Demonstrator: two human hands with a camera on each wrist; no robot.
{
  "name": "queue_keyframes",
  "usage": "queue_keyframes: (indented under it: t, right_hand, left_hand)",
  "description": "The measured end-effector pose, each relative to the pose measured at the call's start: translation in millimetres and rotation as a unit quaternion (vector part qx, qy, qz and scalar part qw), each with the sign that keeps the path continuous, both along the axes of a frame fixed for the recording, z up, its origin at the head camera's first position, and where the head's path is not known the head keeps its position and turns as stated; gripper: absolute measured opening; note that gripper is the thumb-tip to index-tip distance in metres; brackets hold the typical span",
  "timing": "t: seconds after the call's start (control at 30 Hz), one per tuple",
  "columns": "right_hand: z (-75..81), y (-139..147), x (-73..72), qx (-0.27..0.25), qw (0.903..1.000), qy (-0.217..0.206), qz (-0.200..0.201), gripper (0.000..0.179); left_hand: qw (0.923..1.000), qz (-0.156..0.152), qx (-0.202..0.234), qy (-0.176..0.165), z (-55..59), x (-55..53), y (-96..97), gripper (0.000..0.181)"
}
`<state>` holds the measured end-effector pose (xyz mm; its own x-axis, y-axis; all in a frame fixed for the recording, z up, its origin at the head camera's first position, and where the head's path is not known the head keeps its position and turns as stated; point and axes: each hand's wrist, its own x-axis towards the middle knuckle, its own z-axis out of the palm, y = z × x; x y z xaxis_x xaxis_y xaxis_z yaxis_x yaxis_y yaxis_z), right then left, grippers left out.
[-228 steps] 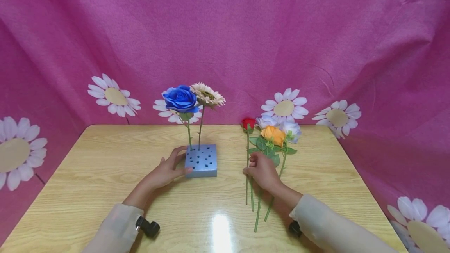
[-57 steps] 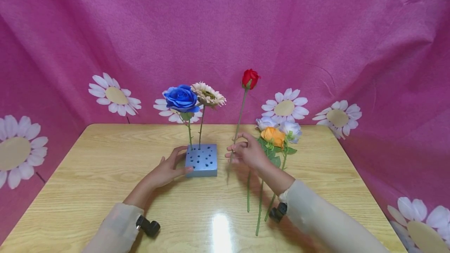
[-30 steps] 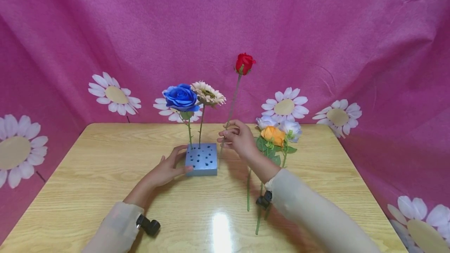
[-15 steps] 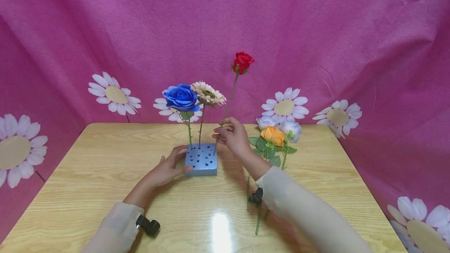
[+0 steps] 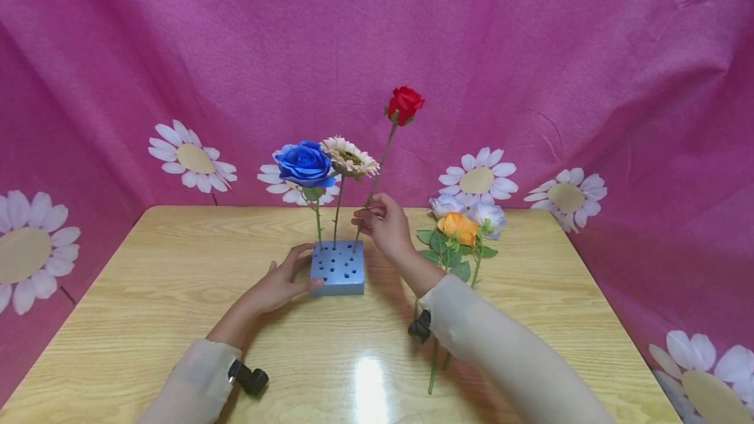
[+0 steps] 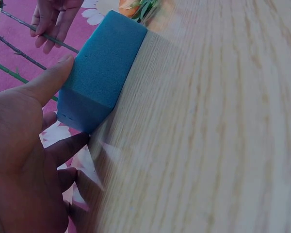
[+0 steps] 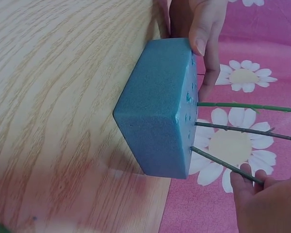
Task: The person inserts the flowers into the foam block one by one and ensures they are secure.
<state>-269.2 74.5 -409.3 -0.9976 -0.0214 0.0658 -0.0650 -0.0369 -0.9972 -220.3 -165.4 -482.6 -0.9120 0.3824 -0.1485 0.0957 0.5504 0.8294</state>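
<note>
A blue foam block [image 5: 337,268] full of small holes sits on the table. My left hand [image 5: 287,283] steadies its left side, thumb and fingers gripping opposite edges; the left wrist view shows the thumb [image 6: 53,80] on the holed face's edge. My right hand [image 5: 385,228] pinches the stem of a red rose [image 5: 404,105], which leans to the right. In the right wrist view, that rose stem [image 7: 223,163] meets the block's holed face near a corner. A blue rose [image 5: 303,163] and a cream daisy-like flower [image 5: 350,157] stand in the block's back row.
Right of the block lie an orange rose [image 5: 458,228] and pale lilac-white roses [image 5: 487,218], their stems partly under my right forearm. The wooden table [image 5: 177,260] ends at a pink curtain [image 5: 377,51] printed with daisies.
My right hand has picked up the red rose from the pile, raised it upright and carried it left until its stem end reached the block's back right. My left hand has stayed put.
</note>
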Motion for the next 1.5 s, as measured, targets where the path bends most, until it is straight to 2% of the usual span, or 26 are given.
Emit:
queue_keyframes:
  t: [0.2,0.67,0.9,1.37,1.5]
  right_hand:
    - [1.0,-1.4,-1.8,0.016,0.9999,0.005,-0.005,0.008]
    - [-3.9,-8.0,-7.4,0.025,0.9996,0.013,-0.006,0.012]
    - [-6.3,-9.4,-4.3,0.06,0.9981,0.013,-0.006,0.011]
    - [-14.9,-11.0,-0.2,0.064,0.9974,0.034,0.007,0.014]
    - [-19.5,-10.3,0.7,0.089,0.9953,0.038,0.008,0.013]
  left_hand:
    - [1.0,-0.002,-0.001,0.005,-0.2,-0.5,0.3,0.085]
    - [0.9999,-0.003,-0.003,0.011,-1.3,-0.6,-0.3,0.084]
    - [0.9999,-0.004,-0.005,0.009,-1.9,-0.9,-0.5,0.085]
    - [0.9999,-0.004,-0.002,0.01,-1.3,-0.1,-0.5,0.085]
    - [1.0,-0.002,-0.005,0.008,-0.5,-0.1,-0.2,0.085]
